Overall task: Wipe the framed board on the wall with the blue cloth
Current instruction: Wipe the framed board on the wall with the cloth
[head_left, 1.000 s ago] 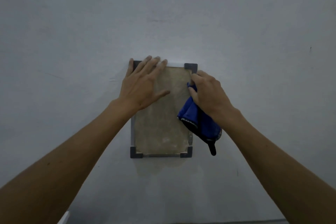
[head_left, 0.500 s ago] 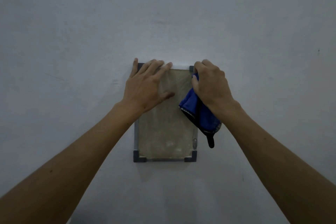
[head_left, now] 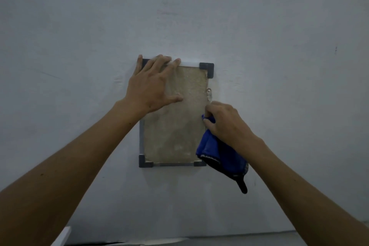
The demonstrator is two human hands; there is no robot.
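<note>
The framed board (head_left: pixel 175 132) hangs on the wall, a tan, mottled panel in a thin frame with dark corner pieces. My left hand (head_left: pixel 153 84) lies flat on its upper left part, fingers spread and reaching the top edge. My right hand (head_left: pixel 225 124) grips the blue cloth (head_left: pixel 217 152) against the board's right edge, about halfway down. The cloth hangs below the hand, covering the lower right corner, with a dark strip dangling. A small metal clip (head_left: pixel 209 94) shows on the right edge above my right hand.
The pale grey wall (head_left: pixel 279 46) fills nearly the whole view. A dark floor line (head_left: pixel 199 240) runs along the bottom, and a white object's corner (head_left: pixel 63 235) pokes in at the lower left.
My right hand has slid the cloth down the board's right edge from the top right corner to mid-height, uncovering that corner. My left hand stays pressed on the upper left.
</note>
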